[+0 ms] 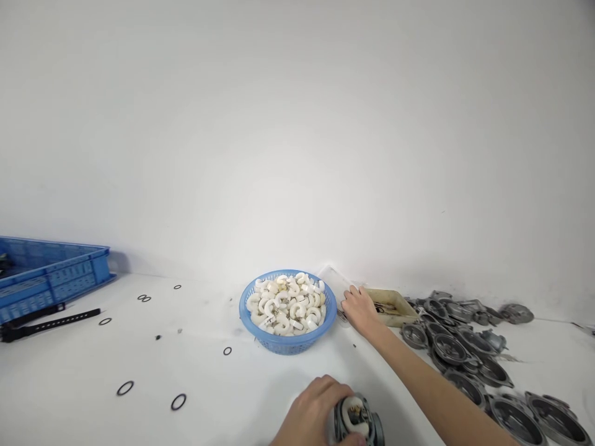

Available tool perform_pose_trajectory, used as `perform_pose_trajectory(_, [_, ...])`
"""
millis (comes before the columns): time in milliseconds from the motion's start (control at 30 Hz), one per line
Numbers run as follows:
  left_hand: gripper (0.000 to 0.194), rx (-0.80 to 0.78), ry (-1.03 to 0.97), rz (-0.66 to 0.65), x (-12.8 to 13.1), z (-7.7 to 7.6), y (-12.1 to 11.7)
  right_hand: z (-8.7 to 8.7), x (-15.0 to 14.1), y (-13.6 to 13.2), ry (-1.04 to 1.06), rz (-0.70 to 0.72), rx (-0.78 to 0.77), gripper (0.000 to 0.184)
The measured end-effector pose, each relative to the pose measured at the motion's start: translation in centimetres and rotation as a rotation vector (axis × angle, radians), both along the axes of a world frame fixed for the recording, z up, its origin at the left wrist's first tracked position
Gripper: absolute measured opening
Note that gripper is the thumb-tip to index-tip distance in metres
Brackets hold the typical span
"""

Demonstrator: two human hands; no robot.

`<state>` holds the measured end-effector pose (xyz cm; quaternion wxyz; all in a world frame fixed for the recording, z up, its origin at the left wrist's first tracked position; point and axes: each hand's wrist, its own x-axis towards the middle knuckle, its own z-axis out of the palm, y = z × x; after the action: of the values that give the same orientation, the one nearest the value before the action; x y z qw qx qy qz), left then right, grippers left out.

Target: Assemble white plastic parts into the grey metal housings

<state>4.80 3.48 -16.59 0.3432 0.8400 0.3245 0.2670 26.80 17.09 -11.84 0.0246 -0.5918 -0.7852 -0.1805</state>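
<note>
My left hand (312, 410) is wrapped round a grey metal housing (378, 428) at the bottom of the view. Inside the housing sits a white C-shaped plastic part with a small brass-coloured piece at its middle. Farther back, my right hand (360, 310) reaches down between a blue basket (289, 348) and a yellowish tray (403, 319). Its fingers are bent together, and what they hold, if anything, is hidden. Thin wire-like pieces (343, 316) lie beside these fingers. White curved plastic parts (297, 308) fill the basket.
Grey metal housings (450, 349) are piled along the right side. Several black rings (178, 402) lie scattered on the white table (204, 384). At the left stand a blue crate (77, 275) and a black perforated strap (60, 323). A white wall rises behind.
</note>
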Motion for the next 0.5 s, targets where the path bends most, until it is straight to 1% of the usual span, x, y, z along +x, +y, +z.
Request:
perform_pose_trajectory(133, [0.044,-0.018,-0.035,0.01,0.0,0.2,-0.3,0.3,0.6,-0.5,0.108,-0.016,-0.008,0.02])
perform_pose_trajectory(267, [0.042,-0.006,-0.046,0.013,0.1,0.3,-0.4,1.1,1.3,-1.7,0.31,-0.023,-0.049,0.017])
perform_pose_trajectory(367, [0.04,-0.017,-0.038,0.012,0.1,0.5,-0.6,0.9,2.3,-4.1,0.509,0.012,-0.15,0.017])
perform_pose_trajectory(433, [0.041,-0.018,-0.044,0.014,0.1,0.7,-0.7,0.2,2.8,-6.5,0.617,0.059,-0.252,0.02])
perform_pose_trajectory(500, [0.041,-0.021,-0.052,0.015,0.1,1.0,-0.9,-0.9,3.0,-9.0,0.679,0.099,-0.337,0.025])
